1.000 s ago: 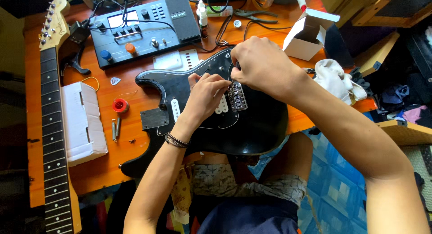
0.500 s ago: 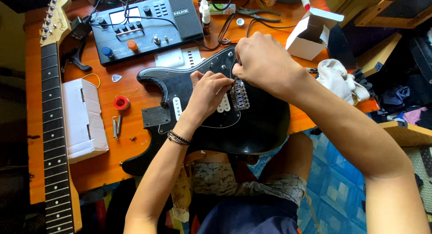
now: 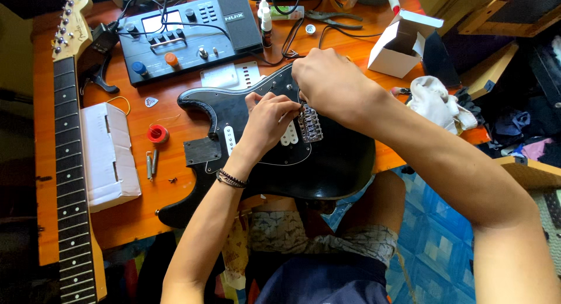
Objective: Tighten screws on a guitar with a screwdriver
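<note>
left hand (image 3: 266, 120) fingers pinching at metal bridge (image 3: 310, 123) | right hand (image 3: 327, 82) curled above, grip hidden | black guitar body (image 3: 327, 158): probably heavy, stiff, glossy; hold by edges

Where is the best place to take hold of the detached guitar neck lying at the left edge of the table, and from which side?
Probably grip the guitar neck around its middle, coming from above and closing across its width. It lies flat, long and narrow, frets up. The white box crowds its right side, so a grip below the box looks freer. The headstock carries tuning pegs, better avoided.
</note>
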